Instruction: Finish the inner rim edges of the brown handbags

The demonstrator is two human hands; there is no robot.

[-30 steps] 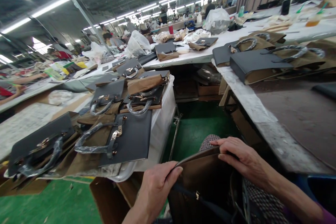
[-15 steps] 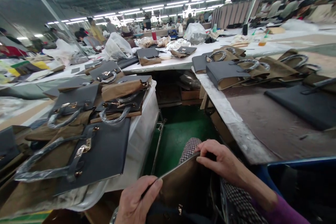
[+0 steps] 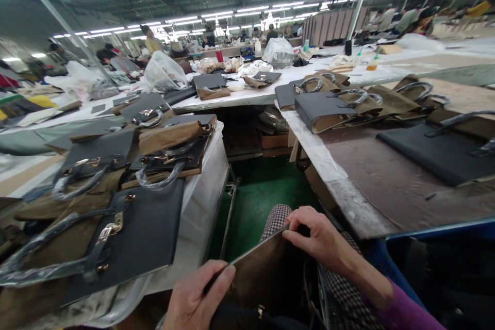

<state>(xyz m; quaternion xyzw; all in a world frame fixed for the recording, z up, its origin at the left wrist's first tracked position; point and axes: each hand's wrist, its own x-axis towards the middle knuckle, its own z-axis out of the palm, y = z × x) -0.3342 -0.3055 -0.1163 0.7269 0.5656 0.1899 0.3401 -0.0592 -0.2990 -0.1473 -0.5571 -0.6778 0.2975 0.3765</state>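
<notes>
Fingers of left hand [image 3: 195, 299] and right hand [image 3: 315, 240] kept pinching rim of brown leather bag [image 3: 265, 276] — grip unchanged (only view swung toward desk [image 3: 386, 180]).

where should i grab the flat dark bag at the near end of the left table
Probably by its plastic-wrapped handle, coming from the left with fingers slid under the loop. The bag lies flat with the handle splayed out past its top edge, so the loop offers more hold than the thin flat body.
</notes>
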